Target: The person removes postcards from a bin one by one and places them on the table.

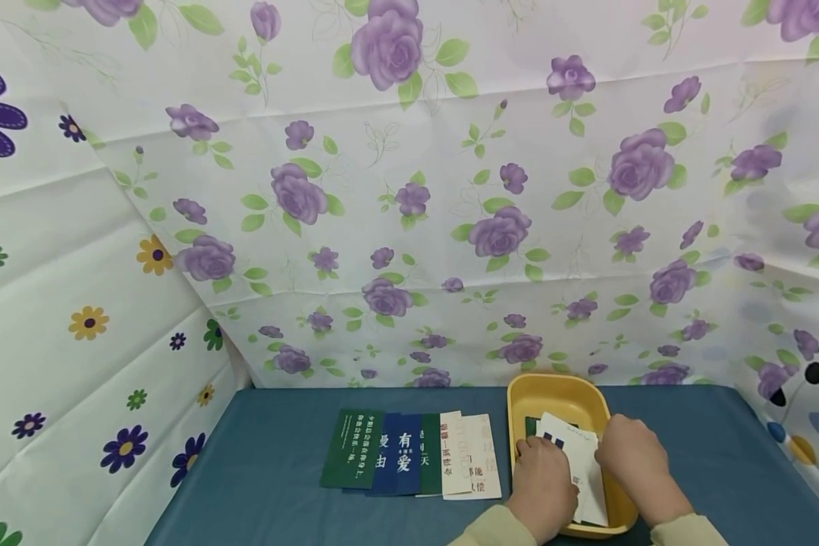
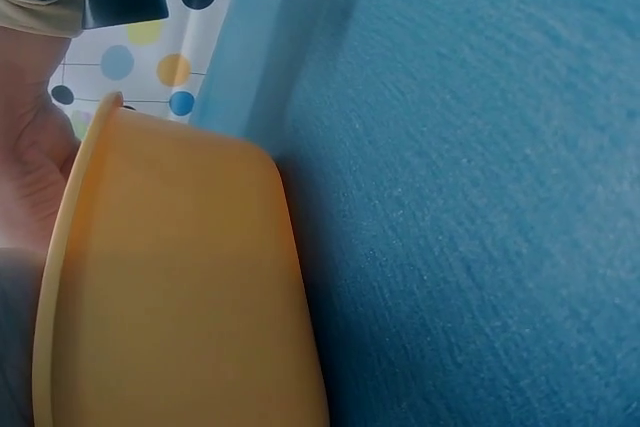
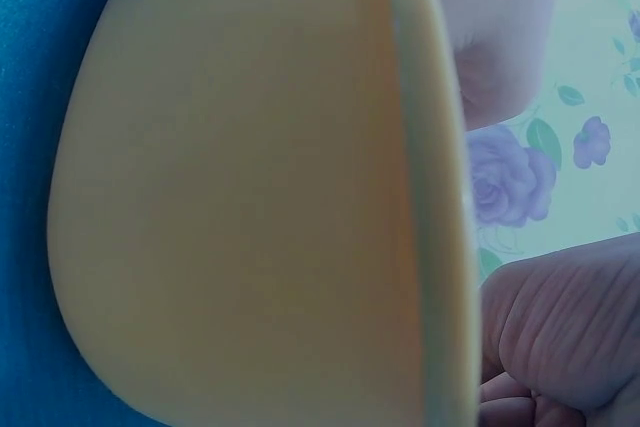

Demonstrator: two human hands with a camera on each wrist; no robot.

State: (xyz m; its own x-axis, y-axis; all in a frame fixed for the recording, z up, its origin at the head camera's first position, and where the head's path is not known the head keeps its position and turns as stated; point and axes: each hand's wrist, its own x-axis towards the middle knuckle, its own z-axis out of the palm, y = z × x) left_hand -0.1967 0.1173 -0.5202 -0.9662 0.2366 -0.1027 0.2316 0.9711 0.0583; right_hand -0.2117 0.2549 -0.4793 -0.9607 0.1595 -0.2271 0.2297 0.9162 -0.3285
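Observation:
In the head view a yellow basin (image 1: 544, 385) holds several cards, with a white card (image 1: 587, 475) on top and a dark green card (image 1: 531, 429) partly under it. My left hand (image 1: 544, 485) reaches over the basin's left rim, fingers curled at the left side of the white cards, its fingertips partly hidden. From the right, my right hand (image 1: 633, 459) pinches the white card at its upper right edge. The left wrist view is mostly the basin's outer wall (image 2: 180, 267), with a wrist and hand beyond its rim. The right wrist view also shows the basin's wall (image 3: 240, 197).
Left of the basin, overlapping cards lie in a row on the blue-green tabletop (image 1: 266, 462): a green card (image 1: 352, 449), blue cards (image 1: 404, 455) and cream cards (image 1: 481, 455) among them. Flowered sheets (image 1: 437, 227) enclose the back and sides of the table.

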